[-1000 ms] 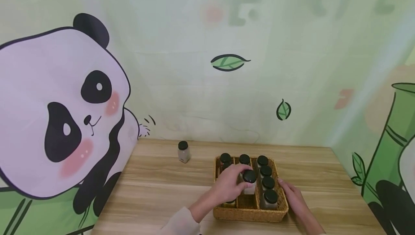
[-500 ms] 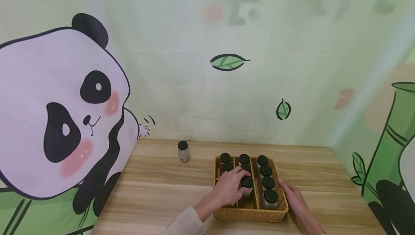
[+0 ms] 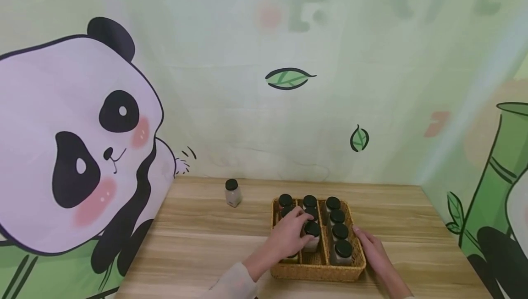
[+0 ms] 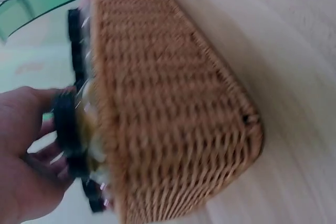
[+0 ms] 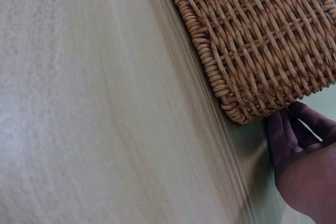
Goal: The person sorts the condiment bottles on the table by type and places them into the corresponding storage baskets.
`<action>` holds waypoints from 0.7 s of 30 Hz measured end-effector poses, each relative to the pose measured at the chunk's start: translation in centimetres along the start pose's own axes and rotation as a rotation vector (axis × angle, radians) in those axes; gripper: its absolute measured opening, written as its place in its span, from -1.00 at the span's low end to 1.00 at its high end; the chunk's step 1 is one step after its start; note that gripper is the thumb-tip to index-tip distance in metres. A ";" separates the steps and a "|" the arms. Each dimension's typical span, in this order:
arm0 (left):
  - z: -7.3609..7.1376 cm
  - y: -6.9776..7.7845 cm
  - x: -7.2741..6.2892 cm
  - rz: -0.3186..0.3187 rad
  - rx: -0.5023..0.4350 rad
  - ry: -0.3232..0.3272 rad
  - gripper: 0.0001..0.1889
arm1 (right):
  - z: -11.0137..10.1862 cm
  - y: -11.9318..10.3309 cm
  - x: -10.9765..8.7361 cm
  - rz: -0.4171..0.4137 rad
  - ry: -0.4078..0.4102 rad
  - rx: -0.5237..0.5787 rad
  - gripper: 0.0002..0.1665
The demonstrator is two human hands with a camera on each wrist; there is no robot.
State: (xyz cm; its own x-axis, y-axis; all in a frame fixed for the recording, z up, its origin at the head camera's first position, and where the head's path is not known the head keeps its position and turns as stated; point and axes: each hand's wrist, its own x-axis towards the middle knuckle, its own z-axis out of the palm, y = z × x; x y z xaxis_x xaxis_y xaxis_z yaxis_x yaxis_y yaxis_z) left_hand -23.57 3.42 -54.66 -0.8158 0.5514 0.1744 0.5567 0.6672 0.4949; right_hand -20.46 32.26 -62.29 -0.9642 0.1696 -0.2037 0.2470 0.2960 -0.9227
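A wicker basket (image 3: 317, 273) with three lengthwise compartments holds several black-lidded glass jars. In its middle compartment stands a jar with pale contents (image 3: 311, 244). My left hand (image 3: 284, 237) is at this jar's left side, thumb and forefinger loosely spread on either side of the black lid. Seen from the left wrist, the hand (image 4: 26, 150) is beside a dark lid (image 4: 65, 121) above the basket rim. My right hand (image 3: 377, 253) rests against the basket's right side, its fingers straight along the wicker wall (image 5: 262, 40).
One more black-lidded jar (image 3: 233, 194) stands alone on the wooden table (image 3: 198, 235), left of the basket near the back edge. Several jars fill the right compartment (image 3: 340, 232). A panda-print cloth (image 3: 231, 120) hangs behind the table.
My left hand has lowered the jar into the middle compartment. Its fingers have since loosened and drawn slightly left off the lid. The right hand stays at the basket's side.
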 end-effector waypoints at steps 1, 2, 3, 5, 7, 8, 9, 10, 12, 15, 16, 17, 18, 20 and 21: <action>-0.4 -0.3 -0.1 0.017 -0.029 0.017 -0.54 | 0.0 0.0 0.0 0.001 0.002 0.008 -0.02; -0.8 -0.7 -0.3 0.030 -0.060 0.037 -0.55 | 0.0 0.1 0.0 0.002 0.002 0.012 -0.02; -1.4 -1.2 -0.4 0.037 -0.092 0.063 -0.56 | 0.0 0.1 0.1 0.002 -0.001 0.020 -0.02; -2.6 -2.4 -0.7 0.044 -0.152 0.141 -0.58 | 0.1 0.2 0.1 -0.003 -0.004 0.017 -0.02; -3.9 -3.9 -0.8 0.031 -0.171 0.242 -0.57 | 0.1 0.1 0.1 -0.006 -0.011 0.025 -0.03; -4.6 -4.7 -0.8 0.013 -0.159 0.298 -0.55 | 0.1 0.1 0.1 -0.007 -0.014 0.024 -0.03; -5.2 -5.5 -0.9 -0.012 -0.147 0.351 -0.53 | 0.1 0.1 0.1 -0.007 -0.015 0.026 -0.02; -5.9 -6.4 -0.8 -0.036 -0.124 0.405 -0.51 | 0.0 0.1 0.1 -0.008 -0.014 0.022 -0.02; -6.9 -8.3 -0.9 -0.106 -0.077 0.489 -0.43 | 0.0 0.1 0.0 -0.002 -0.014 0.028 -0.01; -7.8 -11.1 -1.1 -0.223 -0.059 0.557 -0.30 | -0.1 0.1 0.1 -0.005 -0.014 0.029 0.00; -7.9 -12.0 -1.3 -0.259 -0.063 0.570 -0.26 | -0.1 0.1 0.1 -0.007 -0.015 0.029 0.00; -8.0 -12.8 -1.4 -0.292 -0.078 0.579 -0.22 | -0.2 0.1 0.1 -0.009 -0.016 0.030 0.00; -8.0 -13.6 -1.6 -0.321 -0.094 0.581 -0.19 | -0.2 0.1 0.1 -0.011 -0.014 0.028 0.00; -7.8 -14.9 -1.8 -0.374 -0.131 0.564 -0.14 | -0.2 0.1 0.1 -0.007 -0.003 0.026 -0.02; -7.7 -15.4 -1.9 -0.395 -0.147 0.553 -0.11 | -0.2 0.1 0.1 -0.007 0.000 0.025 -0.02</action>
State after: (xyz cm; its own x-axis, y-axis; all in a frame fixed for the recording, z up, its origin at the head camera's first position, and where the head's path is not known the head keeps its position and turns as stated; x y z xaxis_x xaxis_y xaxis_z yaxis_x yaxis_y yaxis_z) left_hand -31.80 -11.82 -56.08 -0.9345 -0.0813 0.3464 0.2065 0.6689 0.7141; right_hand -20.55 32.46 -62.35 -0.9658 0.1678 -0.1975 0.2381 0.2736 -0.9319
